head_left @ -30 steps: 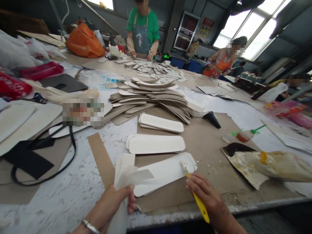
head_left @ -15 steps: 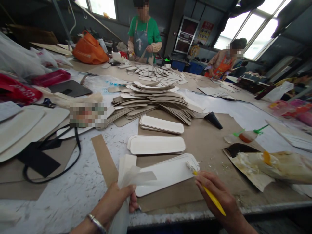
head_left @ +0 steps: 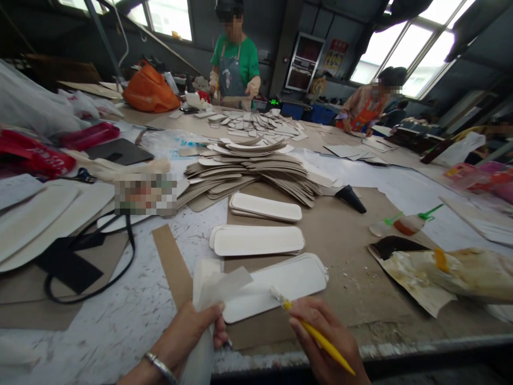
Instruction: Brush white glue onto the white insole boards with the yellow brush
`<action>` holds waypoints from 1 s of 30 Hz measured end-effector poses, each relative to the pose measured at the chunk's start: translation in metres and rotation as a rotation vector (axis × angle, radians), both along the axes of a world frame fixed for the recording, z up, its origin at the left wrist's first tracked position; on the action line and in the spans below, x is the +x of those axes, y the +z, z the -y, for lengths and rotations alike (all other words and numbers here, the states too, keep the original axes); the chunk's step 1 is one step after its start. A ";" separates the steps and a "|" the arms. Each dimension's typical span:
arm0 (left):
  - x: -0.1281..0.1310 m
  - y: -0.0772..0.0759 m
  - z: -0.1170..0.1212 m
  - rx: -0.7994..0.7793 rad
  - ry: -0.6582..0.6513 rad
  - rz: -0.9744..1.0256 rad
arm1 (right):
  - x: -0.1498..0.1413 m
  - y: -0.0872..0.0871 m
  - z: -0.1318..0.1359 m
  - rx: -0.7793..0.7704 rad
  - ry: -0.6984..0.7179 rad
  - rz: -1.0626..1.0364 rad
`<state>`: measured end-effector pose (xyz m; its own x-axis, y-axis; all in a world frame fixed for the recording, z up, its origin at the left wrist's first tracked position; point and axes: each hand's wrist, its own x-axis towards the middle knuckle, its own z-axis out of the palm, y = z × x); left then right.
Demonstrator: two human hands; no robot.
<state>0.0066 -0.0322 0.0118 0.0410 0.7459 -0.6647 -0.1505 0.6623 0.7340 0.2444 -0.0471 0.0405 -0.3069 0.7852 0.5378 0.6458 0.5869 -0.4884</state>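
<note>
Between the fingers of my right hand (head_left: 324, 334) is a yellow-handled brush (head_left: 320, 339), its white-coated bristles at the surface of a long white rounded panel (head_left: 290, 280). That panel lies on top of a small stack near the table's front edge. Thin translucent white strips (head_left: 206, 286) are pinched in my left hand (head_left: 196, 331); they droop below the hand and one loose end covers the panel's left end. Beyond it lie two more short stacks of white panels, a middle stack (head_left: 258, 239) and a farther stack (head_left: 266, 206).
A large fanned pile of grey-brown boards (head_left: 252, 171) stands behind the stacks. At right lie a black cone (head_left: 350, 199), green-tipped bottles (head_left: 412, 223) and a glue-stained bag (head_left: 460, 272). A brown strip (head_left: 172, 262) and black straps (head_left: 130, 251) are at left. Two people work across the table.
My right hand has moved the brush left along the panel, from its right end to about its middle. My left hand stays in place on the strips, whose loose end has shifted slightly.
</note>
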 end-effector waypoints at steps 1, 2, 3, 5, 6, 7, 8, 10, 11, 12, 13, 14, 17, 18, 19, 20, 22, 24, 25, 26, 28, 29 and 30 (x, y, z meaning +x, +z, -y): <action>0.000 0.000 0.000 0.006 0.029 0.003 | -0.006 0.004 0.001 -0.021 0.008 -0.046; 0.001 0.001 0.000 0.009 0.062 0.002 | -0.011 0.008 0.001 -0.033 0.003 -0.081; 0.001 0.002 0.000 0.012 0.099 -0.002 | -0.014 0.011 0.000 -0.042 -0.013 -0.110; 0.000 0.005 -0.001 0.033 0.169 -0.021 | -0.019 0.016 -0.003 -0.092 -0.040 -0.159; -0.001 0.007 0.000 0.048 0.193 -0.040 | -0.022 0.017 -0.006 -0.136 -0.033 -0.181; -0.003 0.009 0.000 0.068 0.210 -0.059 | -0.027 0.018 -0.009 -0.188 -0.017 -0.205; -0.004 0.012 0.001 0.095 0.219 -0.072 | -0.032 0.018 -0.012 -0.248 0.001 -0.231; -0.006 0.020 0.004 0.135 0.218 -0.076 | -0.048 0.019 -0.016 -0.380 0.005 -0.310; -0.007 0.025 0.007 0.152 0.204 -0.069 | -0.058 0.019 -0.018 -0.452 -0.015 -0.368; -0.006 0.029 0.009 0.164 0.181 -0.059 | -0.068 0.019 -0.020 -0.528 -0.039 -0.435; -0.005 0.033 0.011 0.171 0.155 -0.050 | -0.079 0.018 -0.022 -0.604 -0.054 -0.502; -0.004 0.037 0.013 0.178 0.130 -0.043 | -0.089 0.017 -0.024 -0.677 -0.058 -0.559; 0.001 0.040 0.015 0.213 0.099 -0.014 | -0.113 0.013 -0.029 -0.841 -0.063 -0.692; 0.002 0.038 0.015 0.224 0.103 -0.005 | -0.117 0.011 -0.030 -0.874 -0.079 -0.736; 0.003 0.035 0.015 0.229 0.112 0.004 | -0.120 0.010 -0.031 -0.895 -0.096 -0.782; 0.003 0.032 0.014 0.223 0.117 0.013 | -0.121 0.011 -0.033 -0.900 -0.112 -0.829; 0.001 0.026 0.015 0.203 0.104 0.019 | -0.117 0.015 -0.038 -0.866 -0.140 -0.914; -0.003 0.024 0.018 0.188 0.073 0.017 | -0.107 0.024 -0.044 -0.827 -0.158 -0.998; -0.005 0.024 0.021 0.189 0.056 0.016 | -0.100 0.030 -0.047 -0.811 -0.165 -1.038; -0.007 0.025 0.023 0.189 0.047 0.016 | -0.092 0.037 -0.050 -0.793 -0.175 -1.075; -0.011 0.028 0.027 0.167 0.076 0.023 | -0.074 0.051 -0.054 -0.731 -0.202 -1.117; -0.012 0.028 0.029 0.145 0.103 0.022 | -0.064 0.058 -0.054 -0.687 -0.222 -1.119; -0.012 0.028 0.030 0.120 0.138 0.013 | -0.053 0.065 -0.054 -0.646 -0.235 -1.111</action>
